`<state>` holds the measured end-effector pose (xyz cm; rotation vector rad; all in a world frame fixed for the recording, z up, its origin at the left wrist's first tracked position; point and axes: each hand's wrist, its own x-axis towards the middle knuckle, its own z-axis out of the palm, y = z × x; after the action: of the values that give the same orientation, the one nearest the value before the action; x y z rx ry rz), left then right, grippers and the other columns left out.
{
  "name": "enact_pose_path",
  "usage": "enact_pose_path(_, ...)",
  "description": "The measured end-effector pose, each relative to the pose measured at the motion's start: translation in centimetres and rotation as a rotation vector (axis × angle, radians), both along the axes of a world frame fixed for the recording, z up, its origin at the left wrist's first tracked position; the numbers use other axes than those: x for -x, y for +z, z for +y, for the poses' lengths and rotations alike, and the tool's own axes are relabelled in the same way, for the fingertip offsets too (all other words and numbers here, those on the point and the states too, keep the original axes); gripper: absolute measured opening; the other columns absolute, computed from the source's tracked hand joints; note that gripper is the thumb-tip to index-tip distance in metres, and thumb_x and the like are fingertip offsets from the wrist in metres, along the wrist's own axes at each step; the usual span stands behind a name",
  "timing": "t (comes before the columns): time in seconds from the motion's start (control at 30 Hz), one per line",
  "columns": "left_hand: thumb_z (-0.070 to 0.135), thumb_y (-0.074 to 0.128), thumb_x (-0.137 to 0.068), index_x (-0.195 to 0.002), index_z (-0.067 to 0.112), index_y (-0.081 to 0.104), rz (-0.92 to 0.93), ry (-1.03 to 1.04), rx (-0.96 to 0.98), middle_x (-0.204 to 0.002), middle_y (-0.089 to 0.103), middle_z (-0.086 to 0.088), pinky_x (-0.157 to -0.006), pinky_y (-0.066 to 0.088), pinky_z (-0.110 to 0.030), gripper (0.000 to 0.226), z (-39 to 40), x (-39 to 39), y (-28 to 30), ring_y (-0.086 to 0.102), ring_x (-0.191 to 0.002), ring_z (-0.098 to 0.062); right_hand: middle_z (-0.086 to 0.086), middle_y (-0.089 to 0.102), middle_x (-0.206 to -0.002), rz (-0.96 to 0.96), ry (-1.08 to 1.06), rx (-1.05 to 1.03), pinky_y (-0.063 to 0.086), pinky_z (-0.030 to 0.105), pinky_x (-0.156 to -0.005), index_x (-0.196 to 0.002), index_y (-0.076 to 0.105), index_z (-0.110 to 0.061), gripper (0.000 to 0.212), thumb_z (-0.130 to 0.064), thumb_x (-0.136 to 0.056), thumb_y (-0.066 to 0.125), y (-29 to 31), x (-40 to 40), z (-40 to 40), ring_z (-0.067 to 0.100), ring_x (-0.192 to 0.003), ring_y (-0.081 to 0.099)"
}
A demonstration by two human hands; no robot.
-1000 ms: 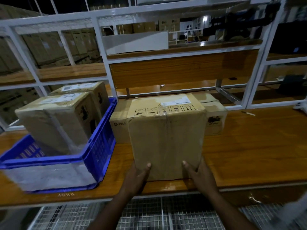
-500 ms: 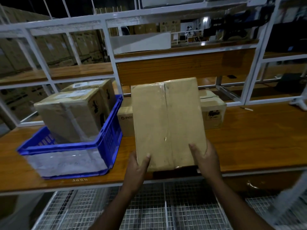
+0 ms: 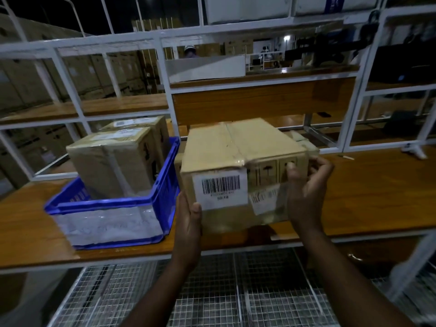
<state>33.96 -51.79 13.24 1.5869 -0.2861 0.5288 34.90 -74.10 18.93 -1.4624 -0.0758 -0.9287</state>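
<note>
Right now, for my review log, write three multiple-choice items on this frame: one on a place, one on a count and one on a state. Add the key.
1. Where is the blue crate relative to the held box?
A. to its left
B. to its right
C. on top of it

2. How many cardboard boxes sit in the crate?
A. none
B. two
C. five

3. What is the held box's state?
A. lying untouched on the bench
B. gripped between the left hand and the right hand
C. inside the crate

Key:
1 A: the crate stands left of the box.
2 B: two boxes rise above its rim.
3 B: both thumbs press its front face.
</note>
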Motion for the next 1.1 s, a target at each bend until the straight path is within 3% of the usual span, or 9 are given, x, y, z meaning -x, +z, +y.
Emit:
enact_pose_path(0.1,0.078,0.041,-0.091,-0.142,0.034,0.045,-0.003,-0.039,0.025,-0.141,0.053,-0.003,-0.101,0.048,-0.061,0.067,0.2,-0.1,1.0,0.053,-0.131,-0.025,-0.012,0.057,-0.106,0.007,-0.056,0.042,0.053,0.014,-0.072,-0.122,0.041,-0.015,0.035,-0.012,-0.095,0.062,0.9,-0.4,0.3,-0.009,-0.094,0.062)
enact_pose_path(0.27,0.077,0.052,-0.084,-0.152,0.035,0.037,0.1,-0.087,-0.004,-0.147,0.053,0.006,-0.108,0.046,-0.054,0.082,0.6,-0.9,2.8,0.053,-0.134,-0.014,0.004,0.059,-0.133,0.193,-0.089,0.265,0.05,0.046,-0.103,-0.103,0.064,-0.024,0.017,-0.016,-0.089,0.06,1.3,-2.9,0.0,0.014,-0.128,0.051)
enact_pose_path(0.37,0.066,0.059,-0.081,-0.153,0.034,0.035,0.151,-0.063,-0.022,-0.143,0.056,0.01,-0.107,0.05,-0.047,0.082,1.1,-2.2,3.1,0.057,-0.128,-0.007,0.004,0.044,-0.152,0.282,-0.042,0.402,0.036,0.042,-0.115,-0.114,0.067,-0.021,0.027,-0.014,-0.089,0.06,2.4,-4.2,0.2,0.017,-0.144,0.034)
enact_pose_path(0.47,0.053,0.065,-0.09,-0.154,0.037,0.029,0.189,0.032,-0.104,-0.145,0.052,0.01,-0.107,0.049,-0.049,0.075,1.5,-3.9,3.6,0.055,-0.129,-0.011,0.006,0.025,-0.163,0.366,-0.014,0.651,0.034,0.045,-0.114,-0.139,0.056,-0.021,0.047,-0.018,-0.092,0.061,3.5,-5.6,0.9,0.024,-0.149,0.023)
enact_pose_path(0.6,0.027,0.061,-0.099,-0.161,0.027,0.016,-0.041,0.281,-0.507,-0.167,0.018,0.004,-0.122,0.017,-0.035,0.076,1.4,-6.2,6.0,0.014,-0.154,-0.012,0.007,0.02,-0.165,0.37,-0.177,0.973,0.024,0.046,-0.118,-0.148,0.044,-0.021,0.053,-0.029,-0.097,0.051,3.3,-7.5,2.2,0.023,-0.153,0.008)
enact_pose_path(0.67,0.021,0.057,-0.1,-0.158,0.027,0.028,-0.208,0.401,-0.826,-0.169,0.014,0.004,-0.124,0.005,-0.045,0.065,1.1,-7.6,7.2,-0.003,-0.155,-0.01,0.007,0.032,-0.16,0.272,-0.266,1.063,0.021,0.051,-0.119,-0.14,0.054,-0.023,0.044,-0.028,-0.097,0.052,2.8,-7.9,2.8,0.023,-0.153,0.013)
enact_pose_path(0.77,0.037,0.036,-0.107,-0.156,0.027,0.034,-0.188,0.339,-1.169,-0.166,0.025,0.004,-0.124,0.001,-0.06,0.05,0.4,-9.4,7.8,0.003,-0.156,-0.011,0.002,0.05,-0.149,0.191,-0.275,1.102,0.019,0.055,-0.119,-0.135,0.058,-0.023,0.038,-0.031,-0.098,0.052,2.2,-8.4,3.5,0.018,-0.145,0.033)
enact_pose_path(0.87,0.053,0.014,-0.106,-0.16,0.025,0.022,-0.104,0.316,-1.28,-0.167,0.021,0.004,-0.126,-0.001,-0.053,0.061,-0.1,-11.0,7.8,0.007,-0.155,-0.009,-0.002,0.048,-0.152,0.238,-0.264,1.171,0.012,0.055,-0.121,-0.144,0.051,-0.024,0.046,-0.041,-0.102,0.042,1.9,-9.8,3.7,0.014,-0.146,0.034)
enact_pose_path(1.1,0.049,0.021,-0.108,-0.157,0.026,0.033,-0.08,0.331,-1.256,-0.163,0.032,0.006,-0.125,0.005,-0.047,0.056,-0.3,-12.9,8.6,0.02,-0.153,-0.008,-0.008,0.049,-0.15,0.323,-0.227,1.171,0.01,0.053,-0.119,-0.139,0.057,-0.028,0.045,-0.045,-0.101,0.04,2.9,-12.6,3.8,0.011,-0.145,0.034)
